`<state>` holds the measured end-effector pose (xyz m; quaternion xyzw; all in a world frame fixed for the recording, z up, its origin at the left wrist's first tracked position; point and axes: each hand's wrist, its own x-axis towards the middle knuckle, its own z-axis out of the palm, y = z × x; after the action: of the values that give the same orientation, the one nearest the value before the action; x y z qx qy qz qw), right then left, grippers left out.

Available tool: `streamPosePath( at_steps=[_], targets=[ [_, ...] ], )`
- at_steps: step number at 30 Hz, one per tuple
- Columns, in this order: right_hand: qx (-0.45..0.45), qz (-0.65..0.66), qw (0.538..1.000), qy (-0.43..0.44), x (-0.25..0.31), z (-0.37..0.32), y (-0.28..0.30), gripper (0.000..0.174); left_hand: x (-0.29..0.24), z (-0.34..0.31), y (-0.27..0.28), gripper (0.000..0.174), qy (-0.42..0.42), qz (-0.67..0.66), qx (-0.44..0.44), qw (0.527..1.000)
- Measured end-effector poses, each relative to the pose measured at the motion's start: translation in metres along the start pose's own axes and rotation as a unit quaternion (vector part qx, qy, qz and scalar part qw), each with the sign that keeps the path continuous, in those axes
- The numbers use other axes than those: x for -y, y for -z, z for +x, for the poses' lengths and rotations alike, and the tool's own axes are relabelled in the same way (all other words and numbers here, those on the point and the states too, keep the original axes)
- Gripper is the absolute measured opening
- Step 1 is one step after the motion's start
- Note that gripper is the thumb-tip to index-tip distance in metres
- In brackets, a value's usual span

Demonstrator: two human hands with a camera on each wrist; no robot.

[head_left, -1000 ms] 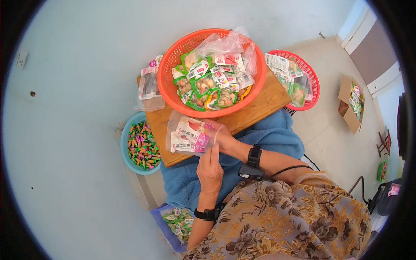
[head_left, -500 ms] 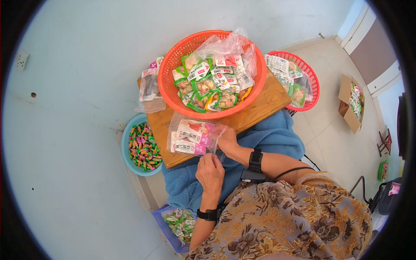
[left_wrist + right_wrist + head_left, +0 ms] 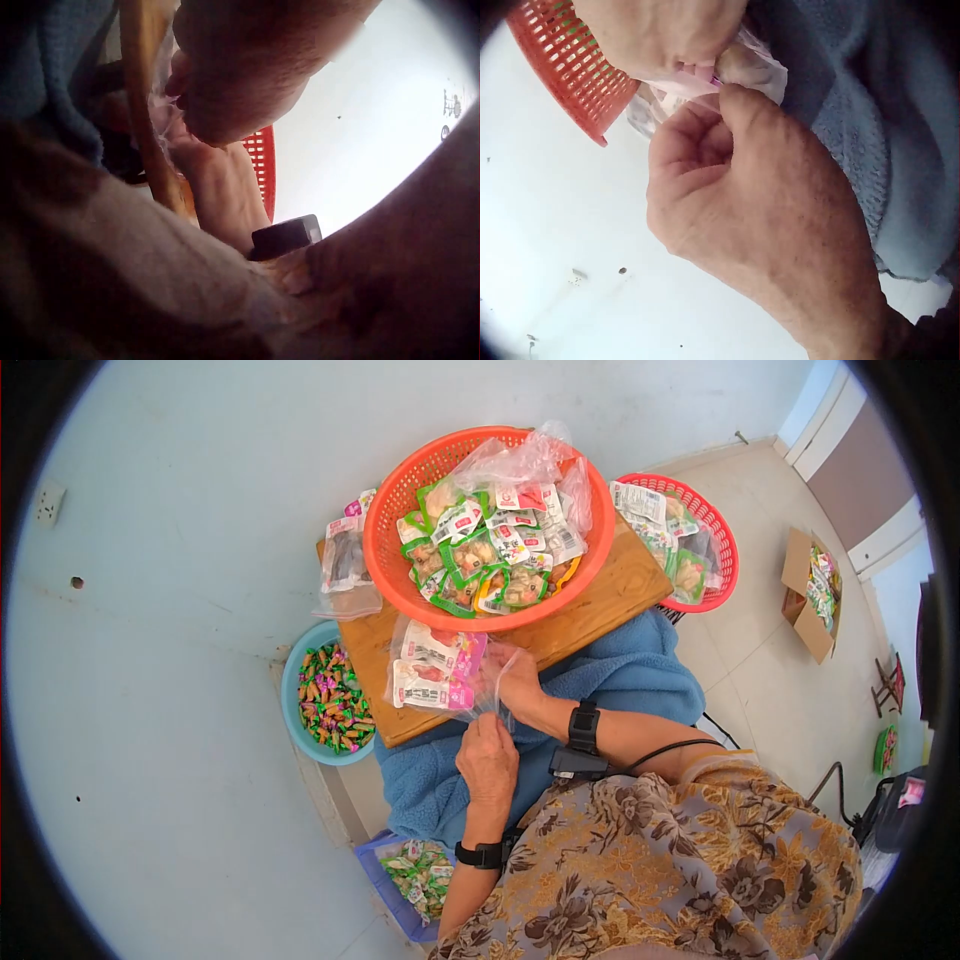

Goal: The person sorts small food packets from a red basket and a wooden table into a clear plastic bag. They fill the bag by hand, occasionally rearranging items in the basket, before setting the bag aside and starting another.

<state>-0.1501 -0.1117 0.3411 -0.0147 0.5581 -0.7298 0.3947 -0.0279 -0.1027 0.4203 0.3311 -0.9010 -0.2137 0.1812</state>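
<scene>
A clear plastic bag lies over the front of the wooden board, with white and pink snack packets inside. My left hand pinches the lower edge of the bag's gathered end. Its thumb and curled fingers show in the right wrist view, where this left hand has plastic between thumb and forefinger. My right hand grips the bag's right end just above. At the top of the right wrist view, the right hand is close to the camera, its fingertips partly hidden by plastic.
On the wooden board stands an orange basket of snack packets and plastic bags. A filled bag lies left of it. A red basket, blue basin, purple bin and cardboard box surround the board.
My left hand's straight fingers have curled to pinch the bag and dropped slightly. The bag's right end is now drawn together between both hands, and the packets inside have shifted and tilted.
</scene>
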Motion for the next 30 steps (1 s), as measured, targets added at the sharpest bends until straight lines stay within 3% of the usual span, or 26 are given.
streamPosePath(
  at_steps=[4,7,9,10,12,13,15,16,18,19,21,25,28,30],
  targets=[
    [-0.004,0.049,0.996,0.073,0.016,-0.016,-0.008,0.024,0.001,0.000,0.001,0.004,0.006,0.007,-0.007,1.000],
    [0.064,0.017,0.994,0.086,0.018,-0.016,-0.005,0.030,0.004,0.000,0.002,0.005,0.002,0.002,-0.010,1.000],
    [0.016,-0.140,0.970,0.196,0.004,-0.012,0.000,0.033,0.005,0.000,0.003,0.006,0.004,0.003,-0.011,1.000],
    [0.015,-0.141,0.970,0.196,0.009,-0.017,0.002,0.033,0.002,0.000,0.006,0.008,0.011,0.008,-0.008,1.000],
    [0.006,-0.250,0.928,0.275,0.027,-0.029,0.005,0.028,0.003,0.000,0.006,0.008,0.011,-0.003,-0.014,1.000],
    [0.003,-0.252,0.927,0.277,0.041,-0.035,0.009,0.028,0.004,0.001,0.006,0.009,0.014,-0.011,-0.020,1.000],
    [0.131,-0.459,0.871,0.118,0.076,-0.050,0.022,0.017,0.004,0.002,0.005,0.009,0.013,-0.018,-0.027,0.999],
    [0.129,-0.462,0.870,0.118,0.088,-0.054,0.025,0.017,0.003,0.002,0.004,0.008,0.014,-0.022,-0.032,0.999],
    [0.160,-0.359,0.910,0.132,0.112,-0.059,0.030,0.013,0.002,0.003,0.003,0.008,0.018,-0.020,-0.030,0.999],
    [0.161,-0.361,0.909,0.132,0.126,-0.057,0.033,0.013,0.002,0.003,0.002,0.008,0.022,-0.015,-0.026,0.999],
    [0.114,-0.387,0.859,0.315,0.156,-0.046,0.038,0.013,0.003,0.004,0.001,0.008,0.018,-0.021,-0.030,0.999],
    [0.014,-0.539,0.755,0.372,0.205,0.007,0.054,0.015,0.002,0.006,-0.001,0.008,0.001,-0.026,-0.042,0.999],
    [0.015,-0.526,0.778,0.343,0.218,0.055,0.068,0.017,0.002,0.007,0.002,0.010,0.022,-0.034,-0.010,0.999],
    [0.011,-0.534,0.791,0.298,0.212,0.092,0.084,0.028,0.003,0.007,0.001,0.010,0.019,-0.032,-0.015,0.999]
  ],
)
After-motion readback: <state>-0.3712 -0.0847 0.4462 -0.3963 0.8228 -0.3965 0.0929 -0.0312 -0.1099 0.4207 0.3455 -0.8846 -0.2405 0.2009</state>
